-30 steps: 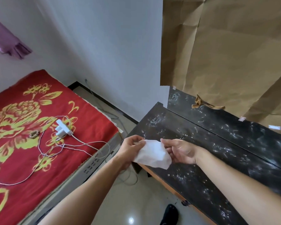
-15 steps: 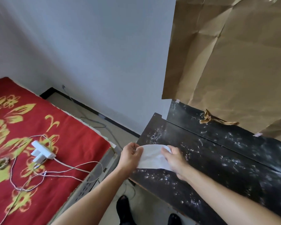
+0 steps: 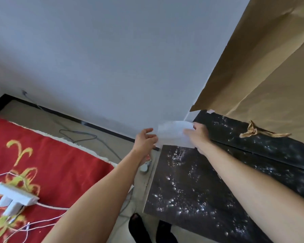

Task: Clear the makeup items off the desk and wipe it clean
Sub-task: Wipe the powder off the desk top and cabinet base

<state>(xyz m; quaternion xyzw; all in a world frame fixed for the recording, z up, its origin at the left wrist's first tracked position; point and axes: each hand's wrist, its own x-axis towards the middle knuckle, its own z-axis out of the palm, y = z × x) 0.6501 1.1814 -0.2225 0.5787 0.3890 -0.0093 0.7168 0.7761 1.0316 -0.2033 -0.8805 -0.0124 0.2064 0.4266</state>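
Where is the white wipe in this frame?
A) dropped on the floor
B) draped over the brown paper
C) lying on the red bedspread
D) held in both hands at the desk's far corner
D: the left hand and right hand hold the white wipe stretched between them at the far corner of the dark desk.

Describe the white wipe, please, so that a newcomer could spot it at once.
Find the black speckled desk on the right and follow it to its far left corner, against the grey wall. There the left hand and right hand hold the white wipe between them. It is the only pale flat sheet, unlike the crumpled brown scrap farther right.
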